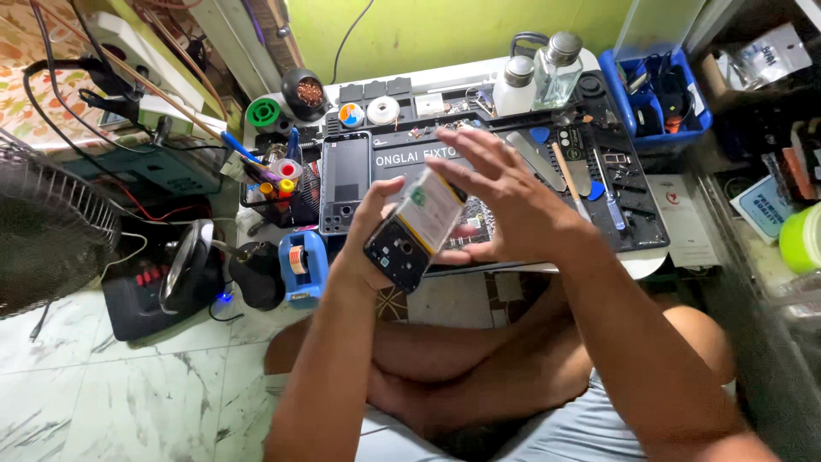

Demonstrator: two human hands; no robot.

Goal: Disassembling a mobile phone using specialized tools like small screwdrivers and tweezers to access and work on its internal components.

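Note:
My left hand (369, 224) grips an opened phone (410, 231) with its back off, tilted, showing a pale battery with a green mark and a dark camera end. My right hand (496, 192) hovers just right of the phone, fingers spread and palm facing it, the fingertips close to its upper edge. Both hands are raised above the near edge of a dark repair mat (633, 214) on a low white table. A separate phone frame (345, 181) lies flat on the mat's left side.
Two clear bottles (543, 73) stand at the back. Spudgers and picks (569, 167) lie on the mat's right. A blue tape dispenser (301, 265), tool holder (278, 184), fan (47, 227) and wires crowd the left; a blue bin (658, 98) sits right. My crossed legs are below.

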